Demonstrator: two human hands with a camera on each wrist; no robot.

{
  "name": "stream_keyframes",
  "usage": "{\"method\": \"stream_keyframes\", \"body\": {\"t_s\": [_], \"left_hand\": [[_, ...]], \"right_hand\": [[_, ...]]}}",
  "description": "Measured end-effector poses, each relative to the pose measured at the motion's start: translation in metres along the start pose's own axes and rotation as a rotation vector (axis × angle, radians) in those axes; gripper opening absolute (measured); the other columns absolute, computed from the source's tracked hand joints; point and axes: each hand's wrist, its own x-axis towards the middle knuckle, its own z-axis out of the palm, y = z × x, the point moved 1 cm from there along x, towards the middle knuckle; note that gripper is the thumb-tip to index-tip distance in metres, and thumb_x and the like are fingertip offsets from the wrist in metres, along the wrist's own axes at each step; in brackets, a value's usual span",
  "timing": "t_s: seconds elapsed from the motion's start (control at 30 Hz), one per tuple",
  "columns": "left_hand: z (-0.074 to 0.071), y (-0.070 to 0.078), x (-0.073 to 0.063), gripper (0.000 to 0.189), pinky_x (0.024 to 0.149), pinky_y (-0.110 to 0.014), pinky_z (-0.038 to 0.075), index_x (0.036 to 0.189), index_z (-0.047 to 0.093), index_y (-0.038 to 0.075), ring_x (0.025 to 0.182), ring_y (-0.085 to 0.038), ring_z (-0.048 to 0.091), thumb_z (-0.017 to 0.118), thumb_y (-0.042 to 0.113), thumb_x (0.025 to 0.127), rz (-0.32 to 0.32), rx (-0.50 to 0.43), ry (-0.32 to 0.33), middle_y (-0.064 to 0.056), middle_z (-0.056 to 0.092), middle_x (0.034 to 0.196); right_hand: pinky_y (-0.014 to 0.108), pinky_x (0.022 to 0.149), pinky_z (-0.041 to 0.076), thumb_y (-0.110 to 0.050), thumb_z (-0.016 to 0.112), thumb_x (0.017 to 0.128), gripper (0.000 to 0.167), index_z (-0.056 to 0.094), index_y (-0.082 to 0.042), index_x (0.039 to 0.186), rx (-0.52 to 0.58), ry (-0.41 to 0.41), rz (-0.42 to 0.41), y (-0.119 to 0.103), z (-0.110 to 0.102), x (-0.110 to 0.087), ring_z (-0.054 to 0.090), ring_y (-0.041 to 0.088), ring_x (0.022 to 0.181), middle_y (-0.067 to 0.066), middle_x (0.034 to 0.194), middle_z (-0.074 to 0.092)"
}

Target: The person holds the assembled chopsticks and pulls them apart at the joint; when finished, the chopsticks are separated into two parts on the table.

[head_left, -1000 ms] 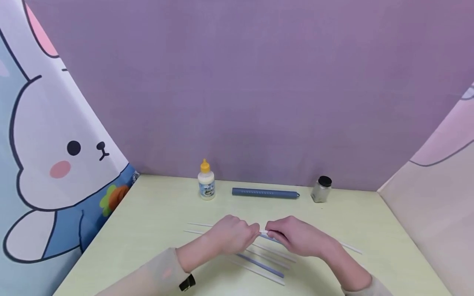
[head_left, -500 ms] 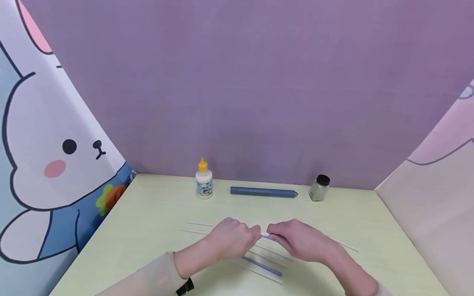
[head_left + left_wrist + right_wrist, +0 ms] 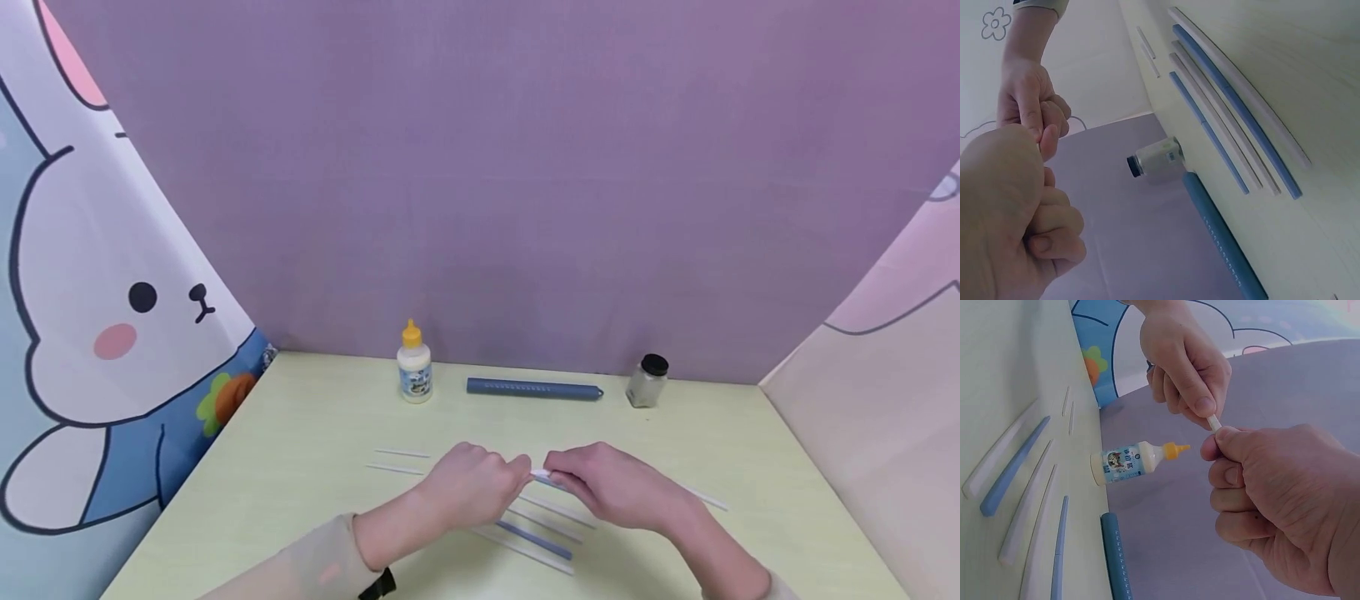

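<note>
Both hands meet over the table, each pinching a thin white stick [image 3: 1213, 422] between thumb and fingers. Only a short length of the stick shows in the gap between the fingertips. My left hand [image 3: 480, 483] grips from the left, its fingers curled in. From the right, my right hand [image 3: 618, 487] has thumb and forefinger on it and the other fingers folded. Below the hands lie white sticks [image 3: 1241, 94] and blue sticks [image 3: 1241, 115], roughly parallel on the table. Parts of these are hidden behind the hands in the head view.
Along the back of the pale table [image 3: 315, 417] stand a glue bottle [image 3: 415, 375] with a yellow cap and a small clear jar [image 3: 647, 385] with a black lid. A dark blue tube [image 3: 534, 389] lies between them. Behind rises a purple backdrop [image 3: 480, 183].
Both hands keep their grip on the white stick and have shifted slightly right relative to the table. The things on the table have stayed put.
</note>
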Motion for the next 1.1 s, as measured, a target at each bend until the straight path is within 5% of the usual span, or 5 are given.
{"method": "stream_keyframes", "body": {"t_s": [0.37, 0.53, 0.7, 1.1], "left_hand": [[-0.0055, -0.0002, -0.0041, 0.033, 0.042, -0.022, 0.019, 0.08, 0.052, 0.021, 0.046, -0.004, 0.023, 0.058, 0.036, 0.109, 0.045, -0.001, 0.008, 0.013, 0.027, 0.055], [-0.0036, 0.0011, -0.0046, 0.031, 0.042, -0.022, 0.017, 0.081, 0.053, 0.021, 0.046, -0.004, 0.023, 0.062, 0.034, 0.107, 0.017, 0.031, 0.041, 0.012, 0.029, 0.054], [-0.0038, 0.0038, -0.0054, 0.031, 0.041, -0.022, 0.019, 0.08, 0.054, 0.021, 0.046, -0.005, 0.023, 0.061, 0.035, 0.107, -0.032, 0.043, 0.004, 0.012, 0.029, 0.054], [-0.0055, 0.0036, -0.006, 0.033, 0.042, -0.021, 0.019, 0.081, 0.054, 0.023, 0.046, -0.004, 0.022, 0.057, 0.039, 0.109, 0.01, 0.046, 0.003, 0.013, 0.028, 0.055]], "right_hand": [[0.007, 0.069, 0.038, -0.012, 0.059, 0.109, 0.021, 0.056, -0.022, 0.091, 0.037, -0.017, -0.104, 0.0024, -0.0016, 0.0006, 0.039, -0.009, 0.071, -0.015, 0.075, 0.039], [0.007, 0.068, 0.038, -0.012, 0.058, 0.11, 0.02, 0.057, -0.023, 0.092, 0.06, -0.021, -0.09, 0.0051, -0.0015, 0.0029, 0.039, -0.009, 0.07, -0.016, 0.075, 0.036], [0.008, 0.069, 0.039, -0.014, 0.058, 0.11, 0.019, 0.058, -0.023, 0.093, 0.06, -0.035, -0.079, 0.0054, 0.0003, 0.0038, 0.04, -0.009, 0.071, -0.017, 0.075, 0.037], [0.006, 0.068, 0.038, -0.015, 0.055, 0.111, 0.022, 0.055, -0.022, 0.091, 0.078, -0.04, -0.111, 0.0047, -0.0018, 0.0006, 0.038, -0.009, 0.07, -0.016, 0.075, 0.034]]}}
